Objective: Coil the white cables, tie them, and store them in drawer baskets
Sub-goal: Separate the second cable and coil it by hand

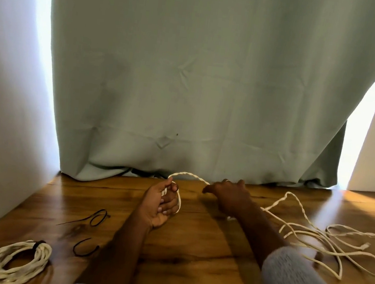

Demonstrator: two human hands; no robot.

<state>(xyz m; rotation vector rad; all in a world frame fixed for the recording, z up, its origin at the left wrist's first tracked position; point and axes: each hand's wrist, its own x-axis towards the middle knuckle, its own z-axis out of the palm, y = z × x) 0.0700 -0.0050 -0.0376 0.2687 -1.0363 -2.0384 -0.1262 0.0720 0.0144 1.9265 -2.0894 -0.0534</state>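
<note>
A white twisted cable (312, 237) lies in loose tangles on the right half of the wooden table (191, 249). My left hand (161, 204) grips one end of it, with a small loop hanging round its fingers. The cable arches from there to my right hand (228, 195), which pinches it, knuckles up. A second white cable (15, 262), coiled and bound with a black tie, rests at the front left corner.
Two loose black ties lie on the table left of my arms, one (98, 217) farther back and one (85, 247) nearer. A grey-green curtain (201, 84) hangs down to the table's back edge. White walls stand on both sides.
</note>
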